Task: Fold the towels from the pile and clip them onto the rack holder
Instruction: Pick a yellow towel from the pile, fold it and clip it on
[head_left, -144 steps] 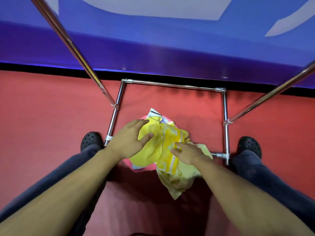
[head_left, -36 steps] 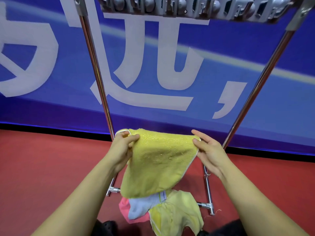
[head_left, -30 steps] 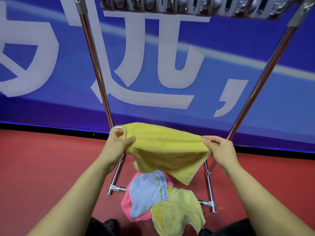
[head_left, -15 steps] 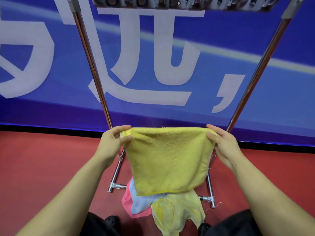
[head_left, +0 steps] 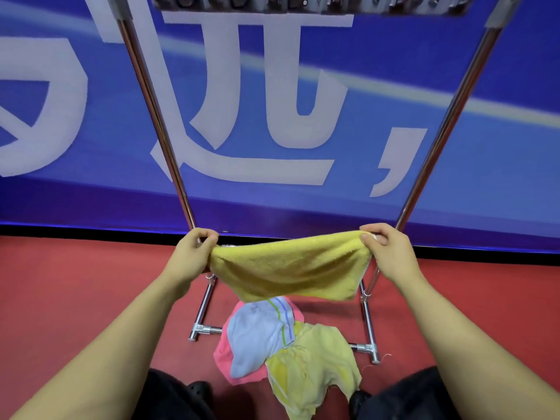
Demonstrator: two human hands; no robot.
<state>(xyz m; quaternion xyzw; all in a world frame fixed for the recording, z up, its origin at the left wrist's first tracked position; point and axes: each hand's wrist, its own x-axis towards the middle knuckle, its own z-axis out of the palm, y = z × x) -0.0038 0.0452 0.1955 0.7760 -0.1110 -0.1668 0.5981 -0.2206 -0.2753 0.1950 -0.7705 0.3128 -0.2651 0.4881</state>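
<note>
A yellow towel (head_left: 291, 268) stretches between my hands at mid height, its lower part swung up and forward. My left hand (head_left: 191, 256) pinches its left top corner; my right hand (head_left: 385, 250) pinches the right top corner. Below lies the pile on the red floor: a pale blue towel (head_left: 257, 338), a pink one (head_left: 224, 356) beneath it, and a light yellow one (head_left: 312, 362). The rack holder's row of clips (head_left: 303, 3) runs along the frame's top edge, blurred, between two chrome poles (head_left: 157, 116).
The rack's right pole (head_left: 445, 122) slants up to the top corner. Its chrome base frame (head_left: 366, 325) surrounds the pile on the floor. A blue banner wall (head_left: 303, 116) with white characters stands behind. My shoes and dark trouser legs (head_left: 169, 395) flank the pile.
The towel hung flat as a square half a second ago; now its lower edge has swung up and forward. Both hands moved slightly apart and curled tighter on the corners.
</note>
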